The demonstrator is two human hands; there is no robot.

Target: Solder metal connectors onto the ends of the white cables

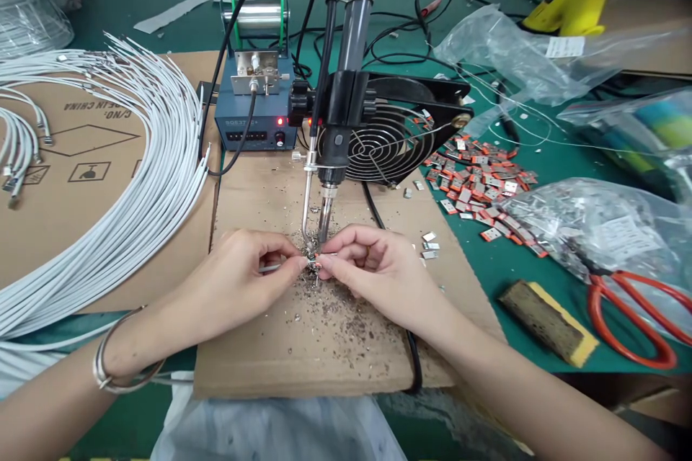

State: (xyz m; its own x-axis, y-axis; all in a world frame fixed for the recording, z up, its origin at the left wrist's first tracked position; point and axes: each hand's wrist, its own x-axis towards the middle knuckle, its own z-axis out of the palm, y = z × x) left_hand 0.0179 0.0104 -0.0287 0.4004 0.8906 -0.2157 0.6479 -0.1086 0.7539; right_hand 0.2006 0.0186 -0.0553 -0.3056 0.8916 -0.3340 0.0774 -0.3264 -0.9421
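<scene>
My left hand [259,274] pinches a thin white cable [267,269] near its end, over the cardboard sheet. Close beside it, my right hand [381,270] is closed on a small USB connector [318,256], mostly covered by the fingers, with a bit of orange showing. Both sets of fingertips meet just below the tip of a stand-mounted soldering iron [336,140]. A bent solder feed tube [306,202] comes down next to that tip. Whether the tip touches the connector I cannot tell. Dark solder crumbs [346,320] are scattered under my hands.
A big bundle of white cables [178,115] lies left. Behind stand a blue solder feeder [230,112], a solder spool [259,16] and a round fan [373,148]. To the right are orange USB connectors [476,184], plastic bags [610,223], a sponge [546,320] and red-handled scissors [597,310].
</scene>
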